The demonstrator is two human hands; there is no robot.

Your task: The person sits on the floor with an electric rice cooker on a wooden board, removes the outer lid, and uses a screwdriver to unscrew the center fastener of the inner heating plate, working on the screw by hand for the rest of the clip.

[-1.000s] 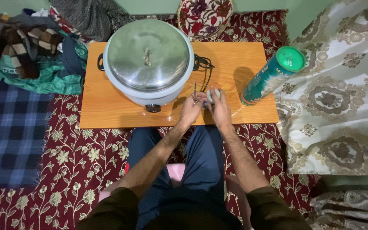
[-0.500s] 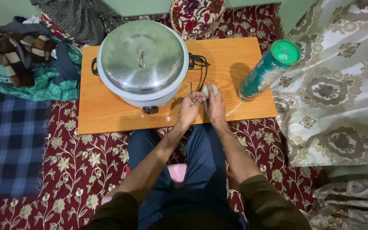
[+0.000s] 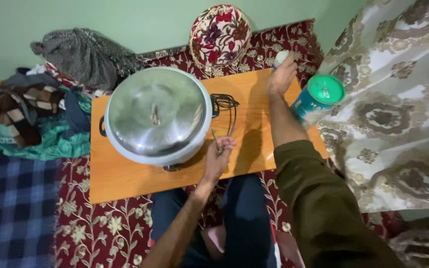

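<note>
I note the lidded cooker filling the bench's left half, bare wood along the near edge. My left hand pinches a thin metal tool beside the cooker. My right hand grips a small white object at the far edge, beside the green-capped canister.

A pale green wall meets a red floral carpet; a low wooden table stands beside patterned cream curtains.

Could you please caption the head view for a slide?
Left hand holds a thin tool beside a lidded cooker; right hand lifts something small.
</note>
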